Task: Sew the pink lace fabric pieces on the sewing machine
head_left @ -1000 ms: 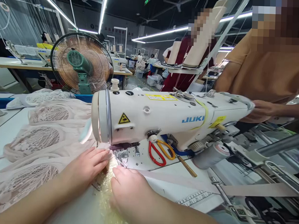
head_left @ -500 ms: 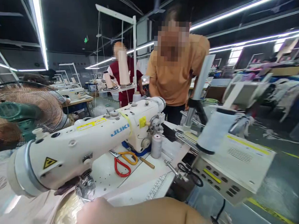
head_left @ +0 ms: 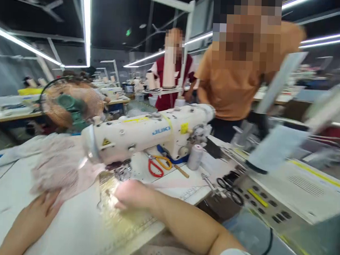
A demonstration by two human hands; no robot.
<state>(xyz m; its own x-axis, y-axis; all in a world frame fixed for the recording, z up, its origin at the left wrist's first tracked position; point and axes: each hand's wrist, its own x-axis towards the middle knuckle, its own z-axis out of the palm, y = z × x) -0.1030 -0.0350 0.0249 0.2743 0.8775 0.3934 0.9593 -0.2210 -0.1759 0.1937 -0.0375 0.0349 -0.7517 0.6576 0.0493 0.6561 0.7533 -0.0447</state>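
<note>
A worker's right hand [head_left: 132, 195] presses flat, fingers extended, on pale lace fabric [head_left: 117, 211] just before the sewing machine [head_left: 147, 132] needle; the left hand [head_left: 41, 208] lies open on pink fabric [head_left: 59, 168] toward the table's [head_left: 71, 228] near-left edge. Bare tabletop separates them.

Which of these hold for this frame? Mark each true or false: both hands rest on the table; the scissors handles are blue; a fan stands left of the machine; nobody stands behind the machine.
1. Both hands, left hand and right hand, rest on the table. True.
2. The scissors have blue handles. False: red and orange.
3. A fan stands left of the sewing machine. True.
4. Nobody stands behind the machine. False: a person in an orange shirt stands there.
</note>
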